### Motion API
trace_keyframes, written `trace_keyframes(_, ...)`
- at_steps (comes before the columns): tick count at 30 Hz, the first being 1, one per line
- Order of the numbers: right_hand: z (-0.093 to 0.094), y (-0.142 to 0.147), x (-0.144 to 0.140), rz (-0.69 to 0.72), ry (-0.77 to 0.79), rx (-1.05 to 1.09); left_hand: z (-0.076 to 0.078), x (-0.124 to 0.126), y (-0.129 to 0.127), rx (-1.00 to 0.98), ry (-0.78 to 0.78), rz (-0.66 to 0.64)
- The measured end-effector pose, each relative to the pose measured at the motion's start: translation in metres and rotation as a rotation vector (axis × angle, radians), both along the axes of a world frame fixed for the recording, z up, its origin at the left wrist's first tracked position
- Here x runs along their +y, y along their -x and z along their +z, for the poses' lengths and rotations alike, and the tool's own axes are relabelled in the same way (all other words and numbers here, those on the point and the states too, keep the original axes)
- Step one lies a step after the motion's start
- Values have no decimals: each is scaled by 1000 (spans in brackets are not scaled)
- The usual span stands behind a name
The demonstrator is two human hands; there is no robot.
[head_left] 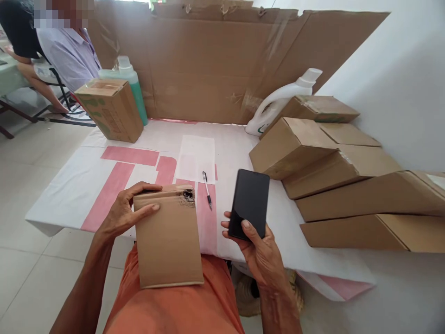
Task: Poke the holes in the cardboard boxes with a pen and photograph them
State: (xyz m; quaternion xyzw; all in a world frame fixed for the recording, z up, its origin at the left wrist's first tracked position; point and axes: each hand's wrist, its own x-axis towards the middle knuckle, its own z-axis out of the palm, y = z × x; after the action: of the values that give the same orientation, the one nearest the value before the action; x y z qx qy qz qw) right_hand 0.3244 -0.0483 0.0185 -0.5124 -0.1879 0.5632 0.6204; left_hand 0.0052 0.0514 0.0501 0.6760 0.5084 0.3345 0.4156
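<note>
My left hand (130,211) grips the upper left corner of a brown cardboard box (167,246), thumb on its front and fingers over the top edge. The box stands upright against the table's front edge, above my lap. Its upper right corner has a dark, ragged hole (188,196). In my right hand (259,246) is a black smartphone (250,202), screen up and dark, with my thumb across its lower end. Between the box and the phone, a black-and-white pen (207,190) lies on the table, its upper end by a white sheet of paper (197,157).
Several cardboard boxes (340,185) crowd the table's right side, with a white jug (283,102) behind them. Back left stand another box (113,111) and a green-liquid bottle (137,93). A cardboard panel (215,69) closes the back. Two people sit at far left.
</note>
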Motion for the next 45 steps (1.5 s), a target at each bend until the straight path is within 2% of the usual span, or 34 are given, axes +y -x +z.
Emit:
trace_keyframes(2,15,20,-2,102,-53,80,-8,-2,-7,-106,24,71)
trace_keyframes(5,27,50,-6,282,-94,190,-16,-7,-15,-210,27,174)
trace_keyframes(9,31,75,-10,441,-129,224,-17,-12,-14,-200,13,198)
trace_keyframes(14,32,84,-11,516,-85,214,-14,-13,-12,-176,13,204)
trace_keyframes(20,34,87,-15,510,-58,267,-18,-13,-12,-177,14,215)
trace_keyframes(28,28,83,-22,529,-44,248,-23,-13,-8,-203,21,215)
trace_keyframes(37,26,81,-29,537,-135,298,-22,-12,-8,-190,31,237)
trace_keyframes(41,28,75,-25,463,-119,214,-20,-13,-9,-170,40,263)
trace_keyframes(45,16,54,-3,238,-62,37,-16,-14,-10,-152,28,288)
